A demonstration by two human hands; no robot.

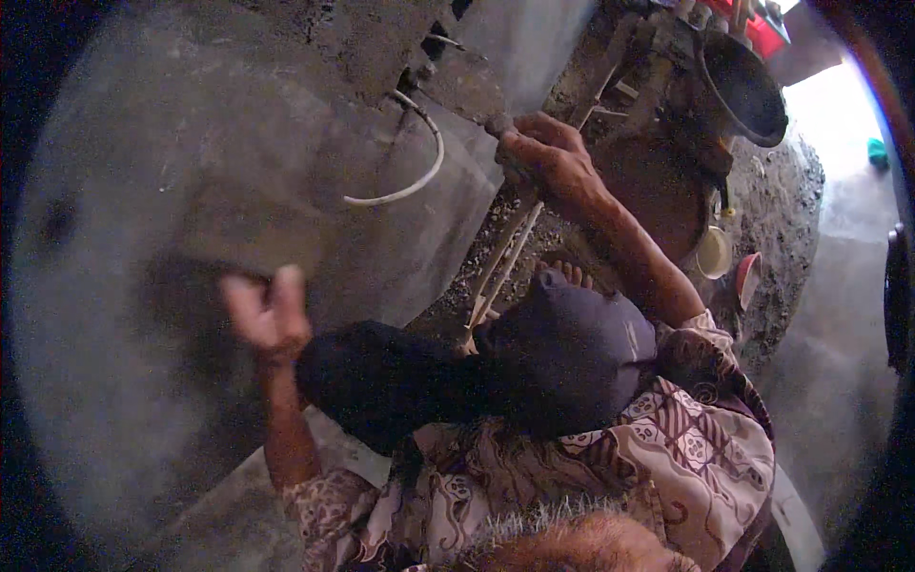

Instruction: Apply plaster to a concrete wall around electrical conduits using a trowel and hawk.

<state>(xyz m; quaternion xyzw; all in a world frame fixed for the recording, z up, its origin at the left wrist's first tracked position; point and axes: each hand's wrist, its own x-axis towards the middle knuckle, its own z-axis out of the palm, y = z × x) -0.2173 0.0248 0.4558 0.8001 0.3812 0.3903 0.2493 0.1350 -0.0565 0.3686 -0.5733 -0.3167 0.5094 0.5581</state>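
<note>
My right hand (pixel 562 162) is closed round the handle of a trowel (pixel 465 88). The trowel's mortar-smeared blade is close to the grey wall (pixel 124 143), beside a rough break in its surface. Out of that break curves a white cable or thin tube (pixel 434 167), hanging below the blade. Further left, my left hand (pixel 272 315) is raised in front of the wall's smoother part, blurred by motion. A brownish smear (pixel 253 224) lies just above its fingers; whether this is a held tool or a patch of wall I cannot tell.
Rough mortar (pixel 362 38) covers the upper wall. Thin sticks (pixel 510 253) lie on gritty ground along its foot. At right are a black tub (pixel 748 91), a wide brown basin (pixel 658 181), a cream bowl (pixel 713 253) and a red-rimmed bowl (pixel 750 278). My bent knees (pixel 572 348) are between my arms.
</note>
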